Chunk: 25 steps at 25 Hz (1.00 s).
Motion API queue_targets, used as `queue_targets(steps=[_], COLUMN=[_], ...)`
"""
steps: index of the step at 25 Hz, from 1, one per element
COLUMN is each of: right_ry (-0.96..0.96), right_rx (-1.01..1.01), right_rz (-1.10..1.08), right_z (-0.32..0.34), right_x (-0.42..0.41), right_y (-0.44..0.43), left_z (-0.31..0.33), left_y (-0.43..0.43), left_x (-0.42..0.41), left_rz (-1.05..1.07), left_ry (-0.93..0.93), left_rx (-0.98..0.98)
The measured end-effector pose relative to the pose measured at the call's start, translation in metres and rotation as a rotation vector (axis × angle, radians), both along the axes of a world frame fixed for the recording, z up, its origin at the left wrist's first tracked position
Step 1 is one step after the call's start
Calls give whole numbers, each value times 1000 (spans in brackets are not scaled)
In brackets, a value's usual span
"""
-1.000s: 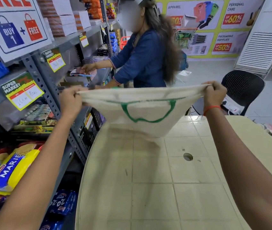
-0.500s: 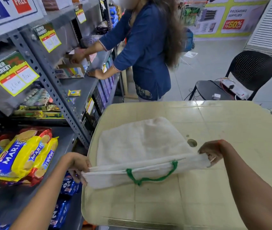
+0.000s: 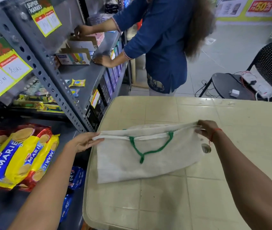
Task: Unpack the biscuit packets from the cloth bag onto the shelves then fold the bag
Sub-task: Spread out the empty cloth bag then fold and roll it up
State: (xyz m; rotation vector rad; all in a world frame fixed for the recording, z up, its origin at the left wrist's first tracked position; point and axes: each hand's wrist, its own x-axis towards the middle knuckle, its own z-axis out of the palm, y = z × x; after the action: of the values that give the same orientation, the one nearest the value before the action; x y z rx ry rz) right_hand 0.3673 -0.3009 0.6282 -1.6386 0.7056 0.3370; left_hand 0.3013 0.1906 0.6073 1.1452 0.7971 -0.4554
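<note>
Pinching one cloth bag (image 3: pixel 148 156) flat on table (image 3: pixel 231 123), left hand (image 3: pixel 83 141), right hand (image 3: pixel 206 128), three Marie packets (image 3: pixel 16 156) shelved

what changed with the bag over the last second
The cloth bag came down from the air onto the table, and its top edge, first laid near the person, was turned over to the far side. Left hand and right hand stayed at the top corners. The biscuit packets stayed shelved.

An off-white cloth bag (image 3: pixel 148 161) with a green handle (image 3: pixel 150 149) is seen on a cream, tile-patterned tabletop (image 3: pixel 198 205). The biscuit packets (image 3: pixel 17 156) are coloured yellow, blue and red. The shelves (image 3: pixel 85 75) are grey.
</note>
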Motion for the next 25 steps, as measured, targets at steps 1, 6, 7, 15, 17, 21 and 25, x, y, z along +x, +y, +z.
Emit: queue_targets(steps=[1,6,7,15,17,21,25], right_ry=[-39,-148,-211,-103,-38,129,-121], right_rx=[68,-536,-670,-1000,-1028,-1021,-1020], right_rz=[-30,101,244,1145,1153,1209,1126], right_z=[-1,-31,-45,-132,-126,-109,-98], right_x=[12,-12,-33,-118,-104,-85,-116], right_y=[8,68,86,131,108,95,138], left_z=[1,-35,-50,-91,-89,-95,-70], left_y=[-5,-59,-71,-94,-107,-123,-134], left_x=[7,-21,-41,-109,-119,-153,-156], left_rz=[87,-78,-260,-1138,-1170,-1384,-1385], left_ry=[-28,-207,-295,-448,-496,-576,-637], left_rx=[-31,1058,1209,1711,1712,1645,1743])
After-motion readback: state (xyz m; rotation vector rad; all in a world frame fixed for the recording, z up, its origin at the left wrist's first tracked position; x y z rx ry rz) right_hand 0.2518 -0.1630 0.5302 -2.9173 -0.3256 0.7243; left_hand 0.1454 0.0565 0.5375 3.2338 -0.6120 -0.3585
